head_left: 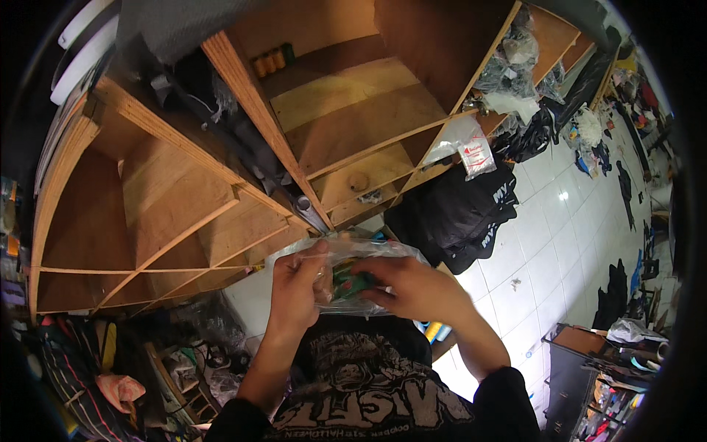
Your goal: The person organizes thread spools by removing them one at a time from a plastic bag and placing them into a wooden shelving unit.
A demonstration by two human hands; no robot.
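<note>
Head view looks down on two bare hands holding a crinkly clear plastic bag [346, 254] in front of the person's chest. The left hand [298, 283] pinches the bag's left side, thumb on top, grip narrow and closed on the plastic. The right hand [412, 287] comes in from the other side, fingers [375, 295] curled around the bag and closed on it too. Between the two grips, inside the bag, sits a small green thing [346, 283]; what it is cannot be told. Just under the grips is the person's black shirt with a pale printed picture [368, 390].

Behind the grips stands a big brown wooden shelf with open boxes [221, 191]. A grey rolled tube [309, 210] lies at its edge, just above the bag. Up and to the right of the grips, a pile of black folded clothes [456, 214] lies on the white tiled floor [552, 243], with a clear packet with a red and white label [475, 151] above it. Far back in the shelf are small orange cans [269, 60].
</note>
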